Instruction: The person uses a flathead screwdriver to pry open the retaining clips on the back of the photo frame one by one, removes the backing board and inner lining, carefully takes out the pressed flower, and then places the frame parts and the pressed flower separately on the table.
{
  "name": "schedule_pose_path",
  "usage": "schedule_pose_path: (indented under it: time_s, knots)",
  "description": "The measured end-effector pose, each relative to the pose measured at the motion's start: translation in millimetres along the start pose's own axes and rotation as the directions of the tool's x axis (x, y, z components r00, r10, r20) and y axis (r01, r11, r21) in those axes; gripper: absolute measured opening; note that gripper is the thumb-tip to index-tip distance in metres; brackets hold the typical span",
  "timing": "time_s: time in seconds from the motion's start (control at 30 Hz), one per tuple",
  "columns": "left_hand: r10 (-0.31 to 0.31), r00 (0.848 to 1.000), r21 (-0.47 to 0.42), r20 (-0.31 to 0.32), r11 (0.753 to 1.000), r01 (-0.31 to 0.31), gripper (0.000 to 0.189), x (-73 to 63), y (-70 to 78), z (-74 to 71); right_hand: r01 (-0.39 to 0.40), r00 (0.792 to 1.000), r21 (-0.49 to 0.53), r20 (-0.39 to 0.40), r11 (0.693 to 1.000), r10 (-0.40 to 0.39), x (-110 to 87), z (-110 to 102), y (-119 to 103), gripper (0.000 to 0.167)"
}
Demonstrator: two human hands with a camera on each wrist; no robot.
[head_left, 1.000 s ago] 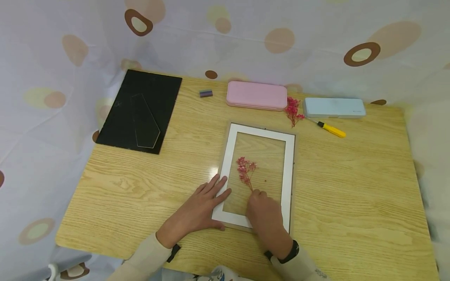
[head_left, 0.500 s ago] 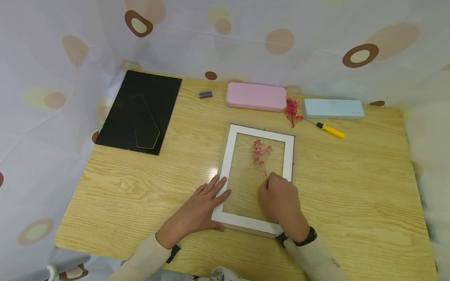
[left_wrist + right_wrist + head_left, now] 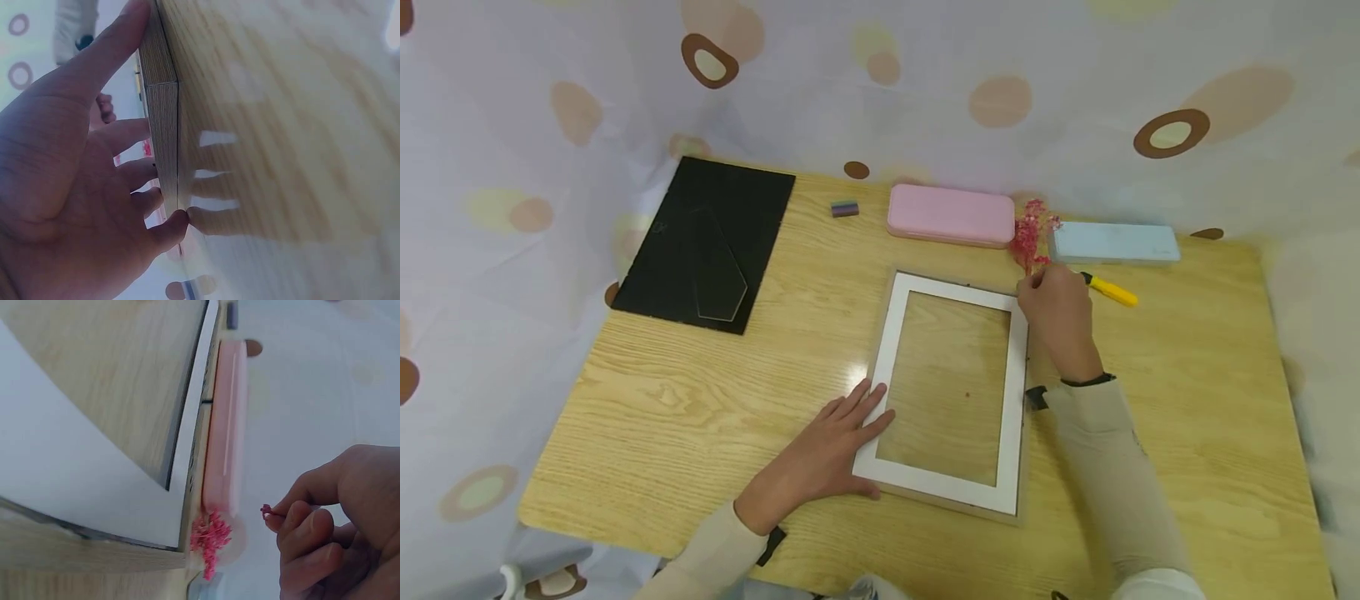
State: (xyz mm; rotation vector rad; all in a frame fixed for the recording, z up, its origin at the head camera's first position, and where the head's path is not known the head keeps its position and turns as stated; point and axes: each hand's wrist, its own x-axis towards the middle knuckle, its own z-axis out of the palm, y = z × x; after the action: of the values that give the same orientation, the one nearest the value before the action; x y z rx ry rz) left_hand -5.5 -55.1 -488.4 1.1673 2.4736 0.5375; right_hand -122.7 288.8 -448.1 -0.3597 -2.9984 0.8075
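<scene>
My left hand lies with spread fingers on the lower left of a picture frame with a white border. In the left wrist view, the left hand touches the frame's wooden side. Past the frame's upper right corner, my right hand pinches a sprig of pink dried flowers. Another pink sprig lies by the pink case, partly overlapped by the held one in the head view. Only a small pink tip shows at the right hand's fingertips in the right wrist view.
A pink case and a light blue case stand along the back edge. Near the blue one lies a yellow-handled screwdriver. A small striped block and a black backing board are at the back left.
My right hand has carried the pink sprig from inside the frame's border up and right, to beside the other sprig. The left hand has stayed on the frame.
</scene>
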Motion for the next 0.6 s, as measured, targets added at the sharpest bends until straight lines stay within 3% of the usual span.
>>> schedule_pose_path:
  time_s: [0.13, 0.3, 0.6]
  knots:
    - [-0.01, 1.0, -0.006, 0.009, 1.0, 0.01, 0.106, -0.5, -1.0, 1.4, -0.018, 1.0, 0.037, -0.008, 0.999, 0.019, 22.6, 6, 7, 0.039]
    - [-0.018, 1.0, 0.008, 0.012, 1.0, 0.018, 0.107, 0.1, -1.2, 3.3, -0.072, 0.996, 0.042, 0.047, 0.997, 0.07, 40.1, 11, 16, 0.039]
    - [-0.022, 1.0, 0.001, 0.018, 1.0, 0.022, 0.107, 0.2, -1.3, 3.4, -0.17, 0.973, -0.019, 0.155, 0.985, 0.171, 52.3, 13, 34, 0.033]
